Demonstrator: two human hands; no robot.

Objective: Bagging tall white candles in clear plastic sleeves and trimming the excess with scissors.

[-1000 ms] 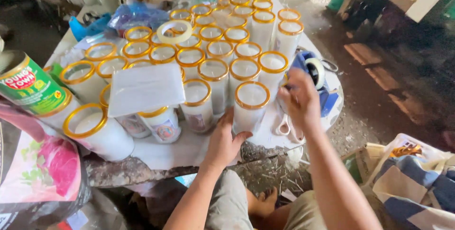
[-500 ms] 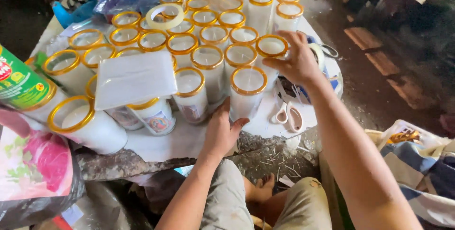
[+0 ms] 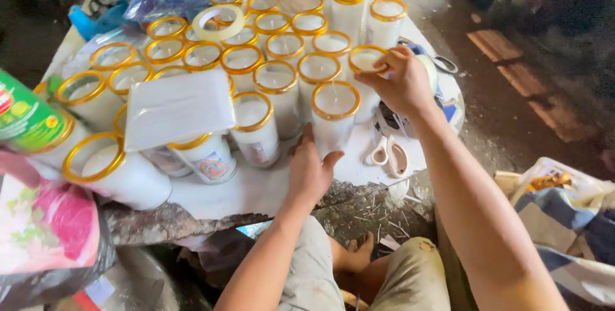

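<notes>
- The left hand [image 3: 312, 170] lies at the near edge of the table [image 3: 256, 192], fingers loosely spread and wrapped partway round the lower part of a white candle glass [image 3: 334, 122] with a yellow rim; it holds that glass from the near side.
- The right hand [image 3: 400, 80] reaches over to a second candle glass [image 3: 366, 61] just behind and to the right of the first, thumb and fingertips pinched on its yellow rim.
- Both glasses stand upright at the right front of a crowd of like glasses covering the table.
- A flat white sheet [image 3: 179, 107] rests on top of several glasses to the left.
- A roll of tape [image 3: 220, 21] lies on the glasses farther back.
- White-handled scissors [image 3: 387, 154] lie on the table just right of the left hand.
- A green tin [image 3: 25, 119] lies at the far left.
</notes>
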